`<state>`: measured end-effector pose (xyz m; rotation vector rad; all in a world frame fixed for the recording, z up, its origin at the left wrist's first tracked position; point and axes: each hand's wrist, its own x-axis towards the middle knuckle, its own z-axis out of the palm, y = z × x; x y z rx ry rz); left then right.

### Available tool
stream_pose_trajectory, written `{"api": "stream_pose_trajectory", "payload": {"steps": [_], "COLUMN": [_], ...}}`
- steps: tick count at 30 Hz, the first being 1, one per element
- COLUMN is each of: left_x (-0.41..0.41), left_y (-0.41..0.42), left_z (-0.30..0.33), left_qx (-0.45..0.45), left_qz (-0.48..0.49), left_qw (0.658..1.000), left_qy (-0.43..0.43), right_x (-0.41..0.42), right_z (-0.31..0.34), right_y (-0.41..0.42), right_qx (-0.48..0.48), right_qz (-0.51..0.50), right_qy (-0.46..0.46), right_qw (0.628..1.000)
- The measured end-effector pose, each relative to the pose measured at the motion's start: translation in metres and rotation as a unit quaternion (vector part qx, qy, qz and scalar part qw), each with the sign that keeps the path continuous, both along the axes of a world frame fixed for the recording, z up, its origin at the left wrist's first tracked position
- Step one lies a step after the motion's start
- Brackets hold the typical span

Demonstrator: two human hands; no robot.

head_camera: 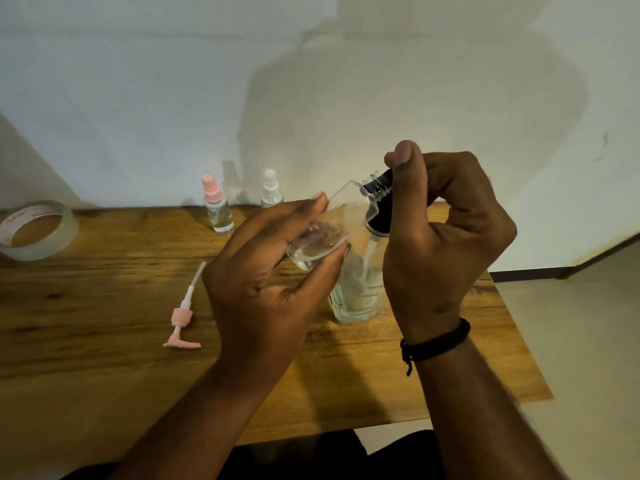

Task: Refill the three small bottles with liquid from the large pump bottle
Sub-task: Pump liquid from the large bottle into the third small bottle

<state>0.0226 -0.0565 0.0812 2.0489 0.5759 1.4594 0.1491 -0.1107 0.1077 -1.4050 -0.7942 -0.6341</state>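
The left hand [273,271] grips a tilted small bottle [329,230] above the table's [104,306] middle; the right hand [446,233] pinches its black spray cap [379,202] (apparently threading it), large bottle [356,292] beneath.

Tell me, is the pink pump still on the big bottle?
No, it is off. The pink pump lies flat on the table, left of the big bottle, whose neck is hidden behind the hands.

The table [104,306] was varnished wood with visible grain, faintly glossy. The small bottles [218,213] looked like clear, glossy plastic, as did the tape roll [38,230]. The pink pump [181,318] was matt plastic. The wristband [436,344] was black braided cord.
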Motion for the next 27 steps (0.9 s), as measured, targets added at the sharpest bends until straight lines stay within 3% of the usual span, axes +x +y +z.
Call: {"api": "stream_pose_trajectory", "payload": {"steps": [27], "left_x": [-0.0014], "left_y": [0.0015], "left_z": [0.0036], "left_qx": [-0.004], "left_qz": [-0.003], "left_qw": [1.000], "left_qy": [0.001], "right_x": [-0.0018], "right_z": [0.0053], "right_y": [-0.0043], "right_qx": [-0.007], "right_qz": [-0.011], "right_qy": [-0.015], "right_qw": [1.000]}}
